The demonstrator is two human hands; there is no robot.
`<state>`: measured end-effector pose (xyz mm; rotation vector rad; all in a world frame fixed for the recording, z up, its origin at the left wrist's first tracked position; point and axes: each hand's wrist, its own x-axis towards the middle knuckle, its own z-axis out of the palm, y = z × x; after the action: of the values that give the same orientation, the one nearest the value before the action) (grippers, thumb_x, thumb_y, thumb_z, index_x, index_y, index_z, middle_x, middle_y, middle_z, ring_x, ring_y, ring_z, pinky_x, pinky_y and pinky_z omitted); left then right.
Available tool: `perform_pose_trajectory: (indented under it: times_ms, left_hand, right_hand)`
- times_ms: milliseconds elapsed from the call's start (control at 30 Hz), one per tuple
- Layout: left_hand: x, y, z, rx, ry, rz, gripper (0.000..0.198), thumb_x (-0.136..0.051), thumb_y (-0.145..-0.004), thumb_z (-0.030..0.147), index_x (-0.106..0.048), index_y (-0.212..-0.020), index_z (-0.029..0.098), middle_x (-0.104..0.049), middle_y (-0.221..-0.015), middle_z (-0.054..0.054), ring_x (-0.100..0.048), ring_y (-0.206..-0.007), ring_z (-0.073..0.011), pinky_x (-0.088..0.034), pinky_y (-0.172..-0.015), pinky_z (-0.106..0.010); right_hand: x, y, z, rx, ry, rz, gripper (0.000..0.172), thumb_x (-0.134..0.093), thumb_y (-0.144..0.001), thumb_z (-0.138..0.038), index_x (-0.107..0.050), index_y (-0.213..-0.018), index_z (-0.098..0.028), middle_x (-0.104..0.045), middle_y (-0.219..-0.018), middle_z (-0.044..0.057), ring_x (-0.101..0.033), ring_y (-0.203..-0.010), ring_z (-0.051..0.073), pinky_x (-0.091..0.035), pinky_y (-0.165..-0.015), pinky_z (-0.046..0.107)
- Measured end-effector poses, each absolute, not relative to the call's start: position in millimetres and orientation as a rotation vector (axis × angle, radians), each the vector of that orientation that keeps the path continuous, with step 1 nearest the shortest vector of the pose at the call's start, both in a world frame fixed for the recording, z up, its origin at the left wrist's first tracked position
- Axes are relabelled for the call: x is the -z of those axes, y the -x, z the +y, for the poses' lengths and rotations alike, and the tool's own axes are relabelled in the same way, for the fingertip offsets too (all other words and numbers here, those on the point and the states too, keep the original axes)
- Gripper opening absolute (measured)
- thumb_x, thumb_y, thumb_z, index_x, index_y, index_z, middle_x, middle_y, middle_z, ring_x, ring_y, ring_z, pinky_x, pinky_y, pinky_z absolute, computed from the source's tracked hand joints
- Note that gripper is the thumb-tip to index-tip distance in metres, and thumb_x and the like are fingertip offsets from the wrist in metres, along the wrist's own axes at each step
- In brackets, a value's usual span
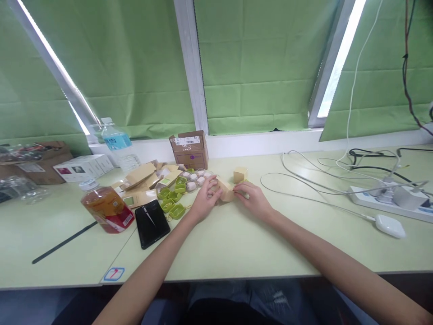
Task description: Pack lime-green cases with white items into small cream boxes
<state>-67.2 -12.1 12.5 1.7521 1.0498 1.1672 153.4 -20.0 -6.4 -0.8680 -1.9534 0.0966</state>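
Note:
Between my hands is a small tan cardboard box [226, 195], tilted on the table. My left hand [205, 199] grips its left side with thumb and fingers. My right hand [252, 198] pinches its right edge, fingertips pressed together. Just behind stands another small tan box [240, 174], upright and apart from my fingers. To the left of my left hand lie several green plastic cases [177, 211] with small loops. Whitish round pieces in a clear tray [191, 185] sit behind them, partly hidden by my left hand.
Flat tan cartons [140, 176] are heaped at the left, near a black phone [152, 223], a juice bottle [106, 207] and a water bottle [118, 144]. A brown shipping box [190, 151] stands at the back. Cables, a power strip [392, 198] and a white charging case [389, 225] occupy the right.

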Motion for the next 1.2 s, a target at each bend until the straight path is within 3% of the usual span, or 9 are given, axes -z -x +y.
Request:
perform_pose_trajectory:
  times_ms: [67, 167, 333, 500, 767, 900, 1067, 1200]
  left_hand:
    - [-13, 67, -10, -1.223, -1.694, 1.010, 0.071, -0.070, -0.085, 0.045, -0.037, -0.144, 0.023, -0.056, -0.132, -0.015, -0.055, -0.063, -0.0069, -0.046, -0.055, -0.023]
    - [-17, 66, -10, -1.339, -1.683, 1.028, 0.075, -0.077, -0.079, 0.039, -0.038, -0.141, 0.023, -0.059, -0.129, -0.012, -0.054, -0.065, -0.0067, -0.048, -0.061, -0.023]
    - [-25, 68, -18, -1.400, -1.870, 1.129, 0.077, -0.084, -0.074, 0.033, -0.045, -0.139, 0.024, -0.059, -0.130, -0.009, -0.056, -0.075, -0.0114, -0.050, -0.069, -0.025]
    - [-30, 72, -26, -1.348, -2.066, 1.174, 0.059, -0.078, -0.081, 0.033, -0.053, -0.133, 0.026, -0.060, -0.126, -0.007, -0.062, -0.099, -0.0203, -0.050, -0.086, -0.032]
    - [-40, 80, -30, -1.148, -2.365, 1.152, 0.060, -0.064, -0.090, 0.027, -0.043, -0.146, 0.026, -0.067, -0.099, -0.004, -0.063, -0.087, -0.0203, -0.049, -0.083, -0.034]
    - [-36, 76, -32, -1.089, -2.461, 1.101, 0.056, -0.058, -0.093, 0.024, -0.043, -0.147, 0.026, -0.069, -0.119, -0.008, -0.066, -0.102, -0.0239, -0.050, -0.092, -0.038]
    - [-34, 67, -40, -1.098, -2.479, 1.044, 0.058, -0.059, -0.094, 0.028, -0.039, -0.149, 0.026, -0.060, -0.140, -0.011, -0.060, -0.122, -0.0272, -0.050, -0.095, -0.039]
    - [-33, 59, -45, -1.068, -2.437, 1.057, 0.050, -0.058, -0.096, 0.030, -0.046, -0.144, 0.025, -0.060, -0.140, -0.011, -0.062, -0.117, -0.0270, -0.050, -0.091, -0.038]
  right_hand:
    - [9, -156, -17, -0.026, 0.904, -1.941, 0.014, -0.059, -0.096, -0.019, -0.072, -0.096, -0.023, -0.072, -0.107, 0.009, -0.067, -0.101, 0.025, -0.055, -0.089, 0.044]
    - [11, -159, -14, 0.070, 1.005, -1.934, 0.015, -0.058, -0.094, -0.016, -0.071, -0.093, -0.023, -0.069, -0.114, 0.009, -0.063, -0.109, 0.027, -0.052, -0.093, 0.047]
    - [7, -163, -16, 0.216, 1.325, -1.851, 0.016, -0.062, -0.092, -0.022, -0.068, -0.106, -0.022, -0.063, -0.111, 0.011, -0.058, -0.104, 0.031, -0.051, -0.084, 0.046]
    - [7, -170, -14, 0.212, 1.501, -1.766, 0.035, -0.067, -0.089, -0.035, -0.060, -0.121, -0.023, -0.062, -0.115, 0.013, -0.058, -0.103, 0.032, -0.051, -0.077, 0.042]
    - [10, -181, -7, 0.002, 1.526, -1.856, 0.044, -0.061, -0.092, -0.026, -0.051, -0.135, -0.024, -0.067, -0.115, 0.012, -0.067, -0.095, 0.027, -0.049, -0.072, 0.034]
    - [10, -181, -3, -0.031, 1.534, -1.832, 0.042, -0.061, -0.091, -0.031, -0.052, -0.131, -0.023, -0.068, -0.109, 0.011, -0.067, -0.090, 0.027, -0.049, -0.070, 0.034]
    - [-1, -179, -9, -0.268, 1.312, -1.692, 0.040, -0.064, -0.089, -0.037, -0.054, -0.125, -0.023, -0.070, -0.099, 0.006, -0.067, -0.076, 0.022, -0.055, -0.069, 0.036]
    - [-27, -172, -30, -0.290, 0.919, -1.562, 0.045, -0.068, -0.090, -0.040, -0.051, -0.129, -0.025, -0.066, -0.118, 0.009, -0.068, -0.097, 0.022, -0.059, -0.087, 0.040]
